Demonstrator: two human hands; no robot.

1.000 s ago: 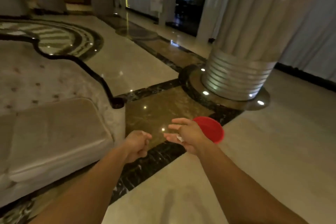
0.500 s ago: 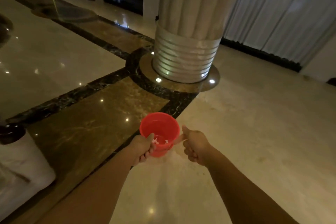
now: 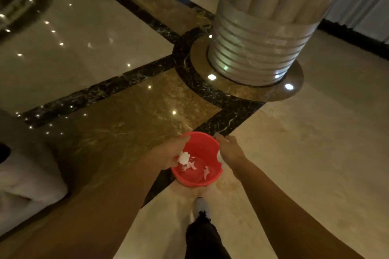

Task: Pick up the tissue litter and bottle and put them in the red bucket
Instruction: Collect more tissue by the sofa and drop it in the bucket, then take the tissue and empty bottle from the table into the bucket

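Observation:
The red bucket (image 3: 203, 148) stands on the marble floor just ahead of my feet. My left hand (image 3: 167, 154) hangs over its left rim and pinches a crumpled white tissue (image 3: 183, 158). Small white tissue scraps (image 3: 205, 172) lie on the bucket's bottom next to a faint clear shape that I cannot identify. My right hand (image 3: 230, 151) is at the bucket's right rim with its fingers curled. White tissue peeks out at its fingertips and beneath the palm. I see no bottle clearly.
A wide ribbed column (image 3: 254, 48) rises from a round base behind the bucket. A pale sofa cushion (image 3: 23, 183) sits at the left edge. My dark trouser leg and light shoe (image 3: 201, 206) are right behind the bucket. Glossy floor stretches to the right.
I have come closer to the bucket and look down into it. My left hand moved over the rim with a tissue showing, and my right hand moved to the opposite rim.

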